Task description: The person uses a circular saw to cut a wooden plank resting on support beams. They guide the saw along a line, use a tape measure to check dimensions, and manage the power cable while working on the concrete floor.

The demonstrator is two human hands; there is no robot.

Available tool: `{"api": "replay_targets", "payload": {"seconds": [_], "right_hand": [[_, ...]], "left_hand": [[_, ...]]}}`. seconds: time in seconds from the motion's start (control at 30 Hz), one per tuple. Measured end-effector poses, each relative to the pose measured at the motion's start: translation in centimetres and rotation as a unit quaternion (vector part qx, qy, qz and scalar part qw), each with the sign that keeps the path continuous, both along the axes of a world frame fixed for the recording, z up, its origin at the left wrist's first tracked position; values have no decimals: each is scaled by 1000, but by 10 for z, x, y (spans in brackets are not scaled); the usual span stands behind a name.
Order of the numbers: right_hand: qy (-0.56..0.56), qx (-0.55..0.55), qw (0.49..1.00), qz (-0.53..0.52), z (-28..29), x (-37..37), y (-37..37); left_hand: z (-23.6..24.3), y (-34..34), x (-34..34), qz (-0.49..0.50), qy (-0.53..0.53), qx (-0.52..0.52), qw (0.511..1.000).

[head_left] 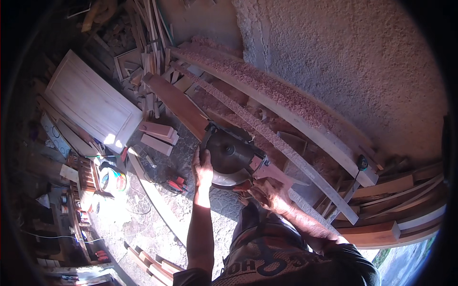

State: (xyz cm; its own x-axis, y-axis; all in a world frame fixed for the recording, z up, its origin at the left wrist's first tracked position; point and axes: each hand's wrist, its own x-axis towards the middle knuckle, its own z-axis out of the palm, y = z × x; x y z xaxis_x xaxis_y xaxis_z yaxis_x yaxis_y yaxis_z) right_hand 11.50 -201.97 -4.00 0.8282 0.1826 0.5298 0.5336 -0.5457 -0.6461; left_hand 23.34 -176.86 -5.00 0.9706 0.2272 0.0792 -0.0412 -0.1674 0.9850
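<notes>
In front of my body is a circular saw (228, 151) with a large dark round disc, a bolt at its middle and a shiny metal rim on the near side. My left hand (202, 169) is closed on the disc's left edge, thumb on top. My right hand (271, 194) sits by the saw's lower right side, fingers curled next to an orange part; what they grip is hidden. A reddish-brown board (179, 105) runs from the far left up to the saw. On the saw's right, a pinkish wooden piece (273, 174) sticks out.
Long beams (286, 110) covered in sawdust lie along the rough wall (343, 62). A pale door panel (95, 97) leans at the left near a heap of offcuts. Short blocks (158, 136), a cable and a red tool (177, 184) lie on the floor. Planks (372, 233) are stacked at right.
</notes>
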Motion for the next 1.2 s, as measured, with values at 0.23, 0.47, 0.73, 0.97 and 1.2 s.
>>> {"api": "replay_targets", "payload": {"seconds": [0.23,0.47,0.73,0.97,1.2], "right_hand": [[421,572,703,41,-32,10,19],[229,115,967,-4,10,9,4],[183,72,978,-70,-8,5,20],[475,352,806,26,5,8,11],[-17,-228,970,-80,2,1,2]], "left_hand": [[3,-1,1,-1,10,21,1000],[19,-9,-4,11,38,14,999],[28,-15,-6,30,32,79,996],[27,-14,-5,37,33,110,993],[27,-15,-5,44,42,111,992]]}}
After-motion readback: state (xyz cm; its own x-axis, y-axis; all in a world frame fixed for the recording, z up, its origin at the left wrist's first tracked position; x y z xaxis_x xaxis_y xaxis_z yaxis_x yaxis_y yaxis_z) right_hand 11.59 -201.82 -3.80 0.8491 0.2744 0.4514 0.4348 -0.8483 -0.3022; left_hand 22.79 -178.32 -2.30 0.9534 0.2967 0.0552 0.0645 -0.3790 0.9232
